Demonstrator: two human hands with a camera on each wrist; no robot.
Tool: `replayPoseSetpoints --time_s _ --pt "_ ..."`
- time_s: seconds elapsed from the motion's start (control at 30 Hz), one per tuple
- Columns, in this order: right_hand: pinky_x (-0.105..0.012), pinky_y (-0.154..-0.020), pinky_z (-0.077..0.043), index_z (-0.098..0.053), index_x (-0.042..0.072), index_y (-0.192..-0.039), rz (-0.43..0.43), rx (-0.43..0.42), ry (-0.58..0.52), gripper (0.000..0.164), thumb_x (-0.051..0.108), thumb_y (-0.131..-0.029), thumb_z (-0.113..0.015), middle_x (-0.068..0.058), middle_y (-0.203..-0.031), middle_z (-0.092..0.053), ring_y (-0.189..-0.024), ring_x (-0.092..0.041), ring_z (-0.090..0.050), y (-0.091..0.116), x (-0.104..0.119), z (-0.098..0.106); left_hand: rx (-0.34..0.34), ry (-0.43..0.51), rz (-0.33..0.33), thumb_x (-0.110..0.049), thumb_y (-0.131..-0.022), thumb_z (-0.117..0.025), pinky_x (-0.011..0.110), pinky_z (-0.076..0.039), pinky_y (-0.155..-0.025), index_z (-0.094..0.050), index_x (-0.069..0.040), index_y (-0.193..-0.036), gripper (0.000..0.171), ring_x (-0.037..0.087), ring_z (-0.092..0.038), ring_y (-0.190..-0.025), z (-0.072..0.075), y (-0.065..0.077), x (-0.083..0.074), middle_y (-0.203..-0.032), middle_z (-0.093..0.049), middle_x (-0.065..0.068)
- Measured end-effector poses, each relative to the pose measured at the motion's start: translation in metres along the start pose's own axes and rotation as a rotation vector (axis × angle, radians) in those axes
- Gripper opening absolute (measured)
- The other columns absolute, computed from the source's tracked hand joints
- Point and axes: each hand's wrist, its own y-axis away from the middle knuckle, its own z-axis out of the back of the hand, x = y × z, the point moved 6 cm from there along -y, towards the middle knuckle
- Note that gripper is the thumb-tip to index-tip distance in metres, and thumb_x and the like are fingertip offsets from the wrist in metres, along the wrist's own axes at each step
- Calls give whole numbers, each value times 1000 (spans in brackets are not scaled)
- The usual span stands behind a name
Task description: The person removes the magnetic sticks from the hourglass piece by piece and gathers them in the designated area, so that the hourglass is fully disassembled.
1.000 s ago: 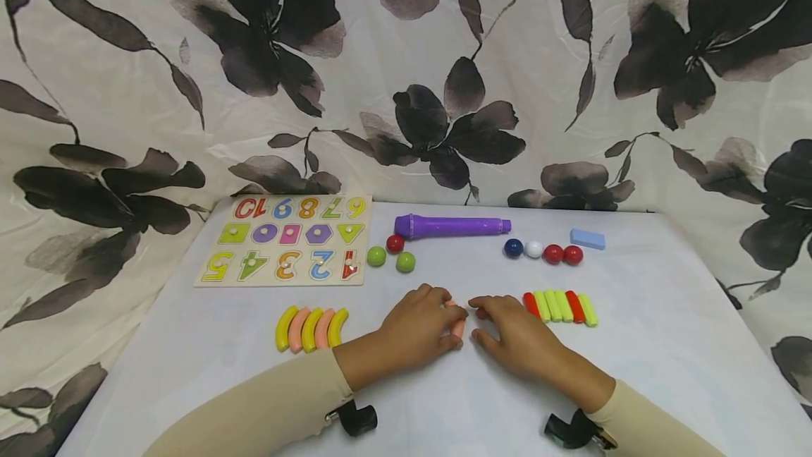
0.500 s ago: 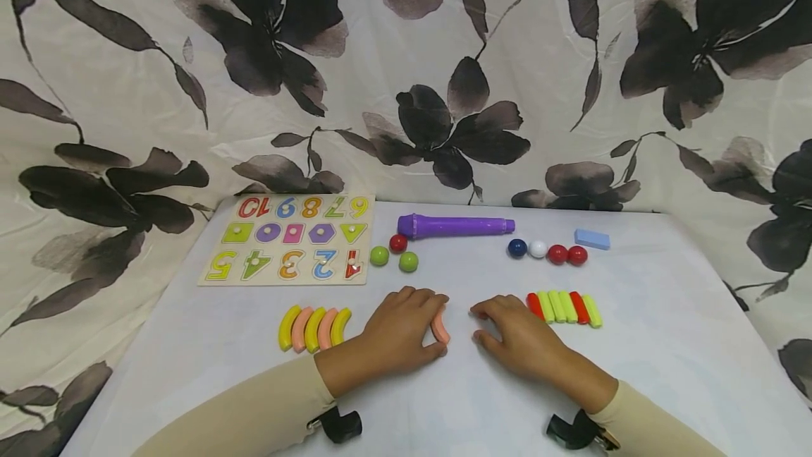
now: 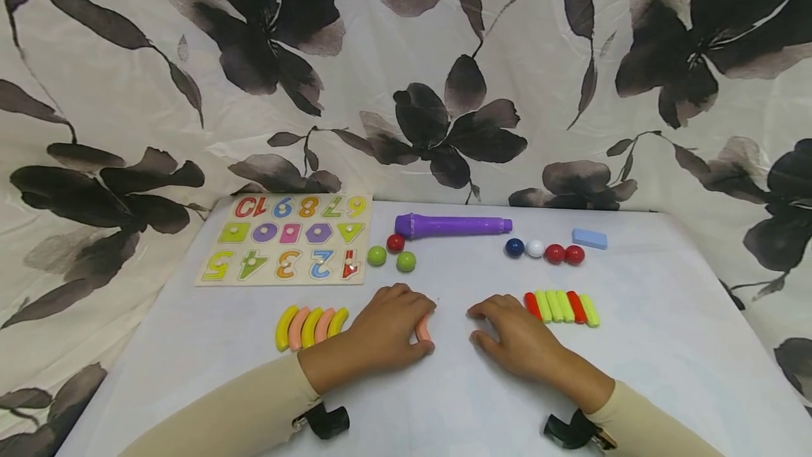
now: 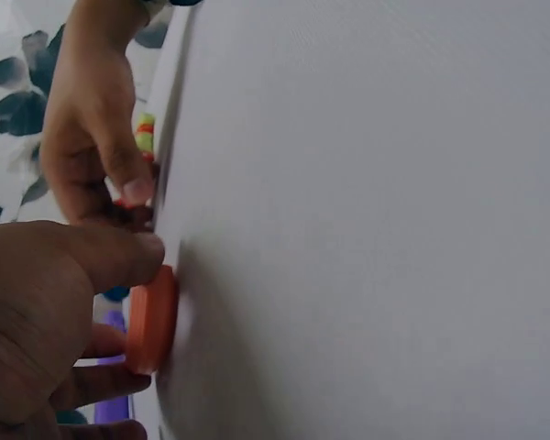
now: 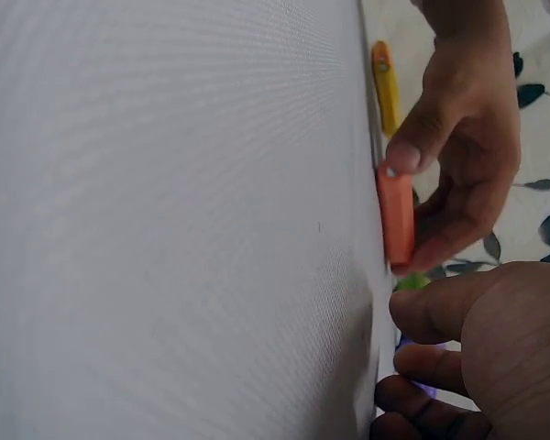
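Near the table's middle, my left hand (image 3: 388,328) pinches a curved salmon-pink piece (image 3: 422,328) between thumb and fingers. Seen in the left wrist view, the curved piece (image 4: 152,321) stands on the white surface below the thumb. The right wrist view also shows the curved piece (image 5: 398,215) under the left thumb. Just left of that hand lies a row of curved yellow and pink pieces (image 3: 309,328), partly behind the wrist. My right hand (image 3: 523,337) rests on the table with fingers loosely bent and nothing in them. Right of it is a row of red and lime sticks (image 3: 562,307).
A wooden number puzzle board (image 3: 285,240) lies at the back left. Beside it sit two green balls (image 3: 406,261) and a red one (image 3: 396,243). Farther back is a purple tube (image 3: 453,226). Several balls (image 3: 536,249) and a blue block (image 3: 589,238) are at the back right.
My left hand has slid the curved pink piece leftward across the table, toward the yellow and pink row and away from the right hand. The right hand has stayed in place.
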Motion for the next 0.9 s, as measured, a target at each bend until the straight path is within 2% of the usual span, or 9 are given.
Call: replayPoseSetpoints --time_s 0.17,0.37,0.57,0.77,0.9 --pt "-43 -100 -51 -71 15 -122 8 16 4 34 22 -89 -79 0 -119 -66 -116 -21 -58 -1 3 -2 29 31 30 -45 -81 -82 47 -34 -113 -67 -18 -130 58 24 -50 -125 7 21 24 -127 -67 -4" --pt "-42 -99 -52 -71 14 -121 26 14 16 33 22 -89 -79 0 -118 -66 -114 -20 -58 -1 5 -1 25 47 63 -42 -76 -86 49 -35 -111 -70 -19 -125 57 23 -51 -122 18 42 47 -121 -68 -6" --pt "-42 -99 -52 -71 15 -120 24 17 16 33 23 -89 -80 1 -118 -65 -115 -20 -58 -1 6 -3 44 31 100 -42 -74 -88 50 -35 -109 -71 -18 -123 57 23 -52 -120 24 57 61 -118 -69 -8" --pt "-42 -100 -52 -71 15 -120 30 21 16 33 23 -89 -80 1 -118 -65 -116 -20 -58 -1 6 -5 21 35 99 -41 -72 -89 50 -36 -108 -71 -18 -121 57 24 -51 -121 28 71 74 -116 -69 -9" --pt "-42 -99 -52 -71 15 -120 23 26 17 33 23 -89 -80 1 -118 -65 -116 -20 -58 -2 5 -6 27 40 137 -41 -71 -91 50 -36 -107 -71 -19 -122 59 22 -50 -121 29 76 79 -116 -68 -11"
